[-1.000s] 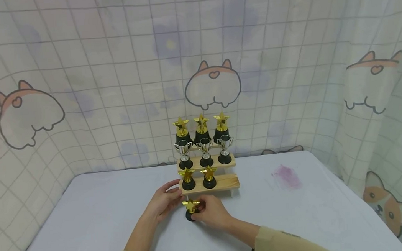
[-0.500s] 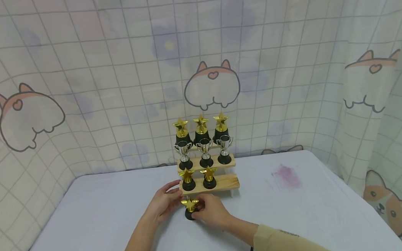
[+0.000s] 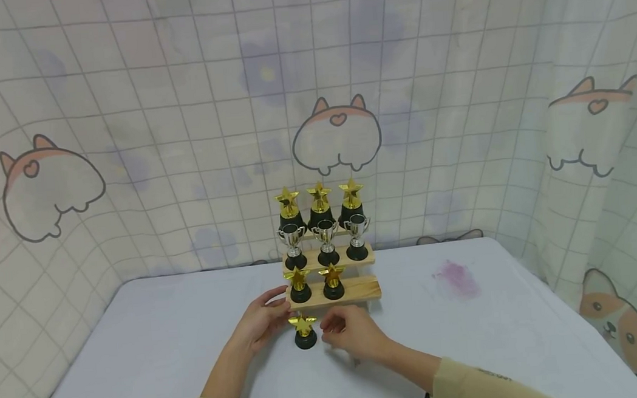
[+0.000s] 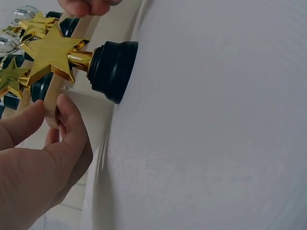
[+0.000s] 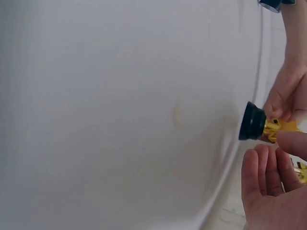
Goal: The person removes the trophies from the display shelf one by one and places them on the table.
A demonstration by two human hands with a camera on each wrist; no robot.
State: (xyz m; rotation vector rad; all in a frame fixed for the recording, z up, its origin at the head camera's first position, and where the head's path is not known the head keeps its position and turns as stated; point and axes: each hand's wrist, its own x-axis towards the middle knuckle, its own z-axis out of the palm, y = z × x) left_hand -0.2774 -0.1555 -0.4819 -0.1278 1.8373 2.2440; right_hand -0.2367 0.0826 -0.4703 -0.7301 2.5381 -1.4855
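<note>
A small star trophy [image 3: 304, 331], gold on a round black base, stands upright on the table in front of a tiered wooden display stand [image 3: 365, 288]. My left hand [image 3: 262, 320] pinches the left end of the stand's lowest board [image 4: 52, 106] between thumb and fingers. My right hand [image 3: 355, 332] is just right of the trophy, fingers loosely bent and holding nothing; a gap shows between them in the head view. Two matching star trophies [image 3: 333, 282] stand on the lowest board, at its left and middle.
Silver cup trophies [image 3: 326, 242] line the middle board, and larger gold star trophies [image 3: 319, 206] the top one. White cloth [image 3: 447, 337] covers the table, with a pink stain at right. A gridded curtain [image 3: 183, 140] hangs behind and at both sides.
My right hand has let go of the front star trophy and drawn away to the right. The trophy stays on the table. My left hand keeps its grip on the board.
</note>
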